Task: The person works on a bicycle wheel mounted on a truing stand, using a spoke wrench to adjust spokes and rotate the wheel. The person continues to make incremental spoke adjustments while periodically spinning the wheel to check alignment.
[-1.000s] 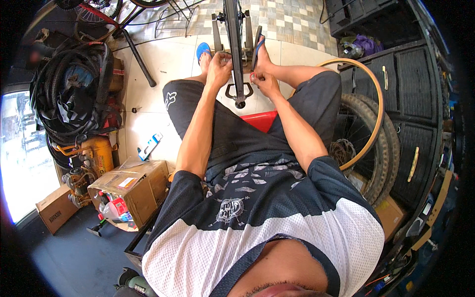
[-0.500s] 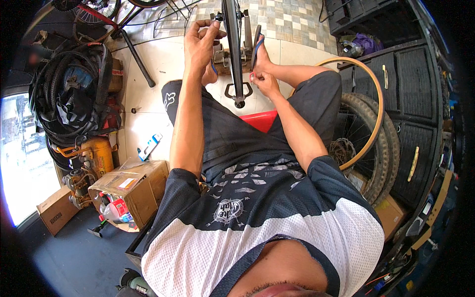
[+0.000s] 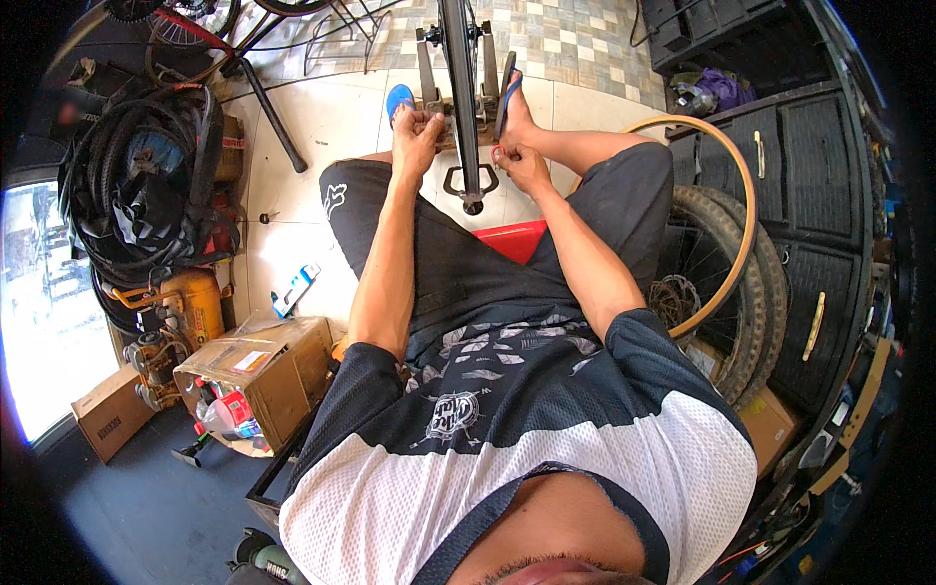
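A bicycle wheel (image 3: 454, 58), seen edge-on as a dark narrow strip, stands between the uprights of a metal truing stand (image 3: 427, 76) in front of me. Below its near end are a black angular loop (image 3: 452, 181) and a round knob (image 3: 473, 207). My left hand (image 3: 417, 144) is beside the stand's left upright, low down, with its fingers curled; whatever they may hold is hidden. To the right of the wheel, my right hand (image 3: 526, 169) pinches a small red round tool, seemingly a spoke wrench (image 3: 498, 153).
My feet in blue flip-flops (image 3: 398, 98) flank the stand. At right are a tan rim (image 3: 738, 166), knobby tyres (image 3: 770, 312) and black drawers (image 3: 824, 146). Coiled tyres (image 3: 93, 185), an orange compressor (image 3: 198, 302) and a cardboard box (image 3: 292, 366) are at left.
My left hand has come down and toward me from the top of the stand's left upright to its lower part. My right hand stays nearly in place with the red tool.
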The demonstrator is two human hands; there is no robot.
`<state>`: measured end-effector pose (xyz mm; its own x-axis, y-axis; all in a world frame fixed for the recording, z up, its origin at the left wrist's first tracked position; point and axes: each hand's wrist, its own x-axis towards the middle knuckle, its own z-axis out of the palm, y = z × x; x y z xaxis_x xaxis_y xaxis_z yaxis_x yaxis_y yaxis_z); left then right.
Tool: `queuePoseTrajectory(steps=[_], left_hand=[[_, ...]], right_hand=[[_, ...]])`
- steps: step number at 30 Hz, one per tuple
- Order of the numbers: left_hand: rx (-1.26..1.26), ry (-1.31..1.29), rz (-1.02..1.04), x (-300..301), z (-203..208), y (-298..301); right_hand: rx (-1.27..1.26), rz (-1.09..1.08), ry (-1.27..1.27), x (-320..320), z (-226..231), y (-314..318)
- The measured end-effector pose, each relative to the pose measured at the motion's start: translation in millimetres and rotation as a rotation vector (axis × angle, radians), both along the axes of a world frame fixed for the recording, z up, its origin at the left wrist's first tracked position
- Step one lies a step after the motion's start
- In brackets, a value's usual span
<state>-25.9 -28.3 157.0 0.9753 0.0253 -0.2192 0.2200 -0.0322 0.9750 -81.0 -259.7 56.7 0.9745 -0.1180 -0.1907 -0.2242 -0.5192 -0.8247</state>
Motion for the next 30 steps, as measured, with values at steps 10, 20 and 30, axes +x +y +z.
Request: queuePoseTrajectory(steps=[10,20,30], left_hand=[[-0.003,0.018,-0.025,-1,3,2],[0.015,0.066,-0.028,-4,8,1],[0.021,0.078,-0.034,-7,10,2]], right_hand=[[-0.016,0.01,-0.003,1,9,3],[-0.052,0.022,0.012,0,15,4],[-0.043,0.025,0.022,0,14,6]])
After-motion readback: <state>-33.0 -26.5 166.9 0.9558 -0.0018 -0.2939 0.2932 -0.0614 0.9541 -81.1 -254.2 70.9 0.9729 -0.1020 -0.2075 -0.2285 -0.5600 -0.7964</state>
